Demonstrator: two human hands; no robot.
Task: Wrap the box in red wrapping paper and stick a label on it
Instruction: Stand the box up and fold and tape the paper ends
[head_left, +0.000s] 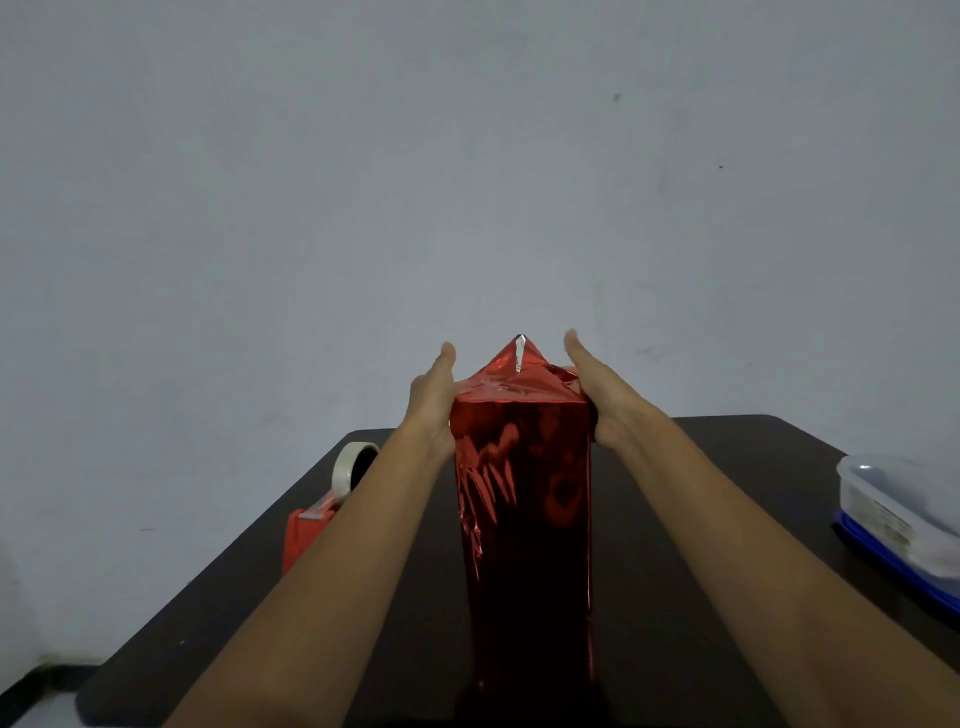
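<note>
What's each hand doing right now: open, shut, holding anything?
Left hand: open, flat against the left side of the red-wrapped box.
Right hand: open, flat against its right side.

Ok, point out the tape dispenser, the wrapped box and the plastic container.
tape dispenser (301, 540): head view, its red body.
wrapped box (524, 493): head view, its near face.
plastic container (898, 483): head view, its clear lid.

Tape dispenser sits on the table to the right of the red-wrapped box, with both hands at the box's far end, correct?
No. The head view shows the tape dispenser left of the red-wrapped box; the left hand and right hand are at its far end as stated.
</note>
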